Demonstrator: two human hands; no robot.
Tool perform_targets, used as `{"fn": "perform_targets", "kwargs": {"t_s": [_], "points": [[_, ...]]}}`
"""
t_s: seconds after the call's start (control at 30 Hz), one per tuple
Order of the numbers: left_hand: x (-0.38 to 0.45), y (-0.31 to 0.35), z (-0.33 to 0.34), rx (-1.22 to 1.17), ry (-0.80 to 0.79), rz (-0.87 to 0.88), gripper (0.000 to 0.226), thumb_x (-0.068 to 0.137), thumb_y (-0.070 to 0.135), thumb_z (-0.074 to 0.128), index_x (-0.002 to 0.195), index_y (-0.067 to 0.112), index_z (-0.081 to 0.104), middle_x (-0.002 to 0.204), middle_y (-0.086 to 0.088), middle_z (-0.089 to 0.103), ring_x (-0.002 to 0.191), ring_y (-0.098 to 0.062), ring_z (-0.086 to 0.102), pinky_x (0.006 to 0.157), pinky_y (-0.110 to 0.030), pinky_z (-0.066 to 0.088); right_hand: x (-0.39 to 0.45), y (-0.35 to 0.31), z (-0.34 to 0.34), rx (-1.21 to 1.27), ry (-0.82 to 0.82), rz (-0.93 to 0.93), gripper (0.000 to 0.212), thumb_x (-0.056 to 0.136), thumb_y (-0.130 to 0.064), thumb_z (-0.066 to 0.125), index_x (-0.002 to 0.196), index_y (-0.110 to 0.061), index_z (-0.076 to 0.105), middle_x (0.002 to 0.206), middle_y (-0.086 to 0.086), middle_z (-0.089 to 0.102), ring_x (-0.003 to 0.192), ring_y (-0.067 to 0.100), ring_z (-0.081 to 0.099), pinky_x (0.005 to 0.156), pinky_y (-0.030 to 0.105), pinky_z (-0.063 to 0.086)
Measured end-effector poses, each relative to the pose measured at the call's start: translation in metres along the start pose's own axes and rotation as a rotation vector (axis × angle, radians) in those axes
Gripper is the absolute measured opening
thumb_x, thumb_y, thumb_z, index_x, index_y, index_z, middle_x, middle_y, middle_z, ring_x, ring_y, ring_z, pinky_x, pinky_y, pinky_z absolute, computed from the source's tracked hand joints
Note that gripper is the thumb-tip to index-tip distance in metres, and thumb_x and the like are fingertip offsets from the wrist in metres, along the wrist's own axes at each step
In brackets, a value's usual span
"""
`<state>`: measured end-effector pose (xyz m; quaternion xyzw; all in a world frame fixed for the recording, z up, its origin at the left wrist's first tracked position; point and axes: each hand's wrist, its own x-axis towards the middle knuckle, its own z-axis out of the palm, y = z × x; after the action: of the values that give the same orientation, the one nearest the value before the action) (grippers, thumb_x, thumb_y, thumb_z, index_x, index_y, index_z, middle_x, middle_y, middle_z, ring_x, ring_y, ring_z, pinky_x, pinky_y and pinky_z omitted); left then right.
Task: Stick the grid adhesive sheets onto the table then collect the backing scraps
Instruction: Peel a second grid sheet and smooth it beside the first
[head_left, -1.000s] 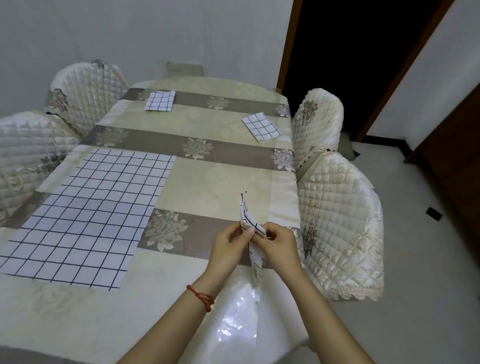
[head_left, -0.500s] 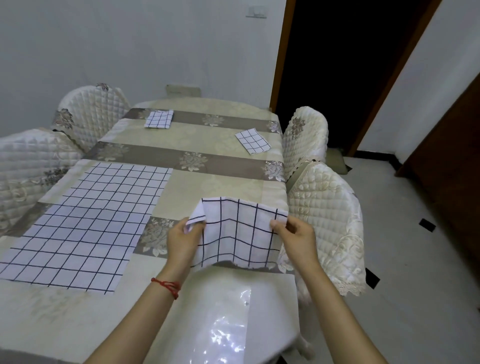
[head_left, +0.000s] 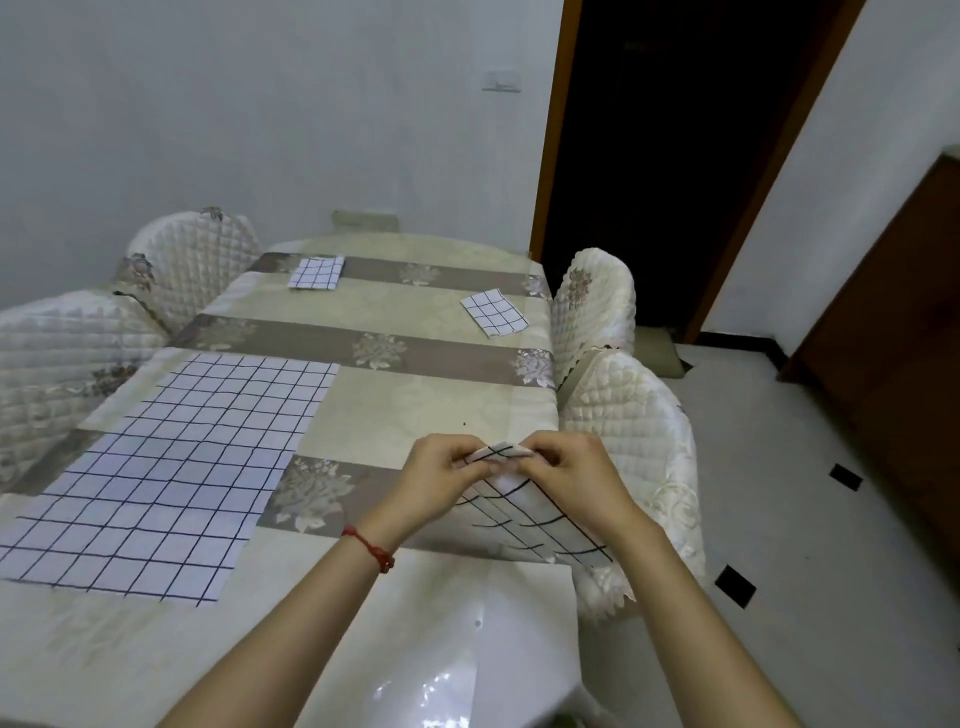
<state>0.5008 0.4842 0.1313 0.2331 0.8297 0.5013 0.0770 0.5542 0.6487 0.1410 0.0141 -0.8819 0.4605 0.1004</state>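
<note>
Left hand (head_left: 441, 475) and right hand (head_left: 574, 475) both pinch the top corner of a grid sheet (head_left: 524, 512) held above the table (head_left: 415, 405)'s right edge; probably picking its backing loose, though fingers hide the corner; a stuck sheet (head_left: 171, 467) lies left.

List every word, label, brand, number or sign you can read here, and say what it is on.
None: no readable text shows anywhere in this view.
The grid sheet that the left hand and right hand pinch carries only black lines.
The large grid sheet and the two small folded ones on the table are the same: lines, no print.
The wall plate shows no legible marking.
</note>
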Motion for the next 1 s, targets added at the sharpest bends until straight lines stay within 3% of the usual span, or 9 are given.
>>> {"fn": "perform_targets", "kwargs": {"t_s": [0.23,0.33,0.47,0.6,0.67,0.73,0.8,0.9,1.0], "points": [[0.011,-0.001,-0.021,-0.086,0.265,0.003,0.034,0.08,0.007,0.064,0.051,0.014,0.049,0.056,-0.008,0.044,0.06,-0.015,0.04,0.058,-0.031,0.029,-0.031,0.032,-0.031,0.264,0.005,0.228,0.018,0.079,-0.017,0.069,0.068,-0.004,0.068,0.063,0.003,0.06,0.063,0.014,0.054,0.063,0.032,0.043],[0.013,-0.002,-0.022,-0.042,0.39,-0.041,0.008,0.081,0.012,0.064,0.074,0.009,0.063,0.074,-0.012,0.06,0.07,-0.023,0.051,0.065,-0.032,0.041,-0.032,0.034,-0.031,0.309,0.065,0.268,0.022,0.082,-0.01,0.066,0.061,-0.015,0.071,0.051,-0.008,0.063,0.052,0.004,0.054,0.057,0.02,0.043],[0.004,0.001,0.0,0.111,0.509,-0.081,0.034,0.08,0.02,0.068,0.11,0.012,0.055,0.101,0.002,0.05,0.093,-0.013,0.049,0.08,-0.024,0.038,-0.022,0.023,-0.016,0.334,0.184,0.272,0.024,0.078,-0.01,0.07,0.055,-0.013,0.066,0.04,-0.013,0.054,0.04,-0.004,0.044,0.044,0.01,0.035],[-0.014,0.013,0.031,-0.046,0.333,-0.133,0.015,0.08,0.032,0.066,0.078,0.017,0.066,0.074,0.006,0.064,0.071,-0.009,0.06,0.066,-0.012,0.044,-0.018,0.016,0.002,0.308,0.173,0.259,0.023,0.073,-0.018,0.074,0.065,0.0,0.063,0.05,0.001,0.054,0.054,0.005,0.046,0.054,0.023,0.037],[-0.018,0.018,0.04,-0.25,0.187,-0.264,0.024,0.081,0.036,0.064,0.073,0.014,0.069,0.067,0.005,0.065,0.066,-0.01,0.06,0.067,-0.024,0.05,-0.019,0.012,0.008,0.267,0.123,0.239,0.025,0.072,-0.027,0.072,0.055,-0.015,0.058,0.05,-0.004,0.054,0.053,0.003,0.044,0.055,0.025,0.036],[-0.02,0.02,0.044,-0.373,0.114,-0.345,0.028,0.082,0.034,0.064,0.069,0.01,0.069,0.055,0.009,0.06,0.053,-0.003,0.053,0.052,-0.017,0.044,-0.021,0.01,0.012,0.199,0.075,0.216,0.03,0.068,-0.035,0.07,0.05,-0.023,0.05,0.048,-0.012,0.05,0.051,0.001,0.04,0.054,0.022,0.035],[-0.02,0.016,0.045,-0.433,0.13,-0.386,0.028,0.084,0.026,0.063,0.06,0.011,0.064,0.047,0.009,0.053,0.047,-0.003,0.047,0.047,-0.011,0.037,-0.023,0.01,0.014,0.162,0.032,0.199,0.029,0.066,-0.03,0.073,0.051,-0.022,0.05,0.049,-0.013,0.049,0.05,0.001,0.04,0.054,0.02,0.034],[-0.018,0.006,0.038,-0.504,0.209,-0.451,0.02,0.085,0.015,0.061,0.067,0.007,0.058,0.065,-0.011,0.045,0.066,-0.019,0.041,0.063,-0.028,0.035,-0.024,0.011,0.01,0.195,-0.002,0.222,0.025,0.065,-0.027,0.078,0.061,-0.012,0.058,0.057,-0.009,0.054,0.057,0.006,0.047,0.058,0.025,0.04],[-0.013,-0.011,0.019,-0.449,0.322,-0.443,0.017,0.084,0.012,0.061,0.069,0.006,0.057,0.069,-0.012,0.044,0.07,-0.021,0.039,0.065,-0.031,0.031,-0.025,0.014,0.002,0.219,0.098,0.249,0.023,0.071,-0.021,0.075,0.063,-0.01,0.056,0.06,-0.003,0.052,0.059,0.007,0.045,0.058,0.024,0.038]]}}
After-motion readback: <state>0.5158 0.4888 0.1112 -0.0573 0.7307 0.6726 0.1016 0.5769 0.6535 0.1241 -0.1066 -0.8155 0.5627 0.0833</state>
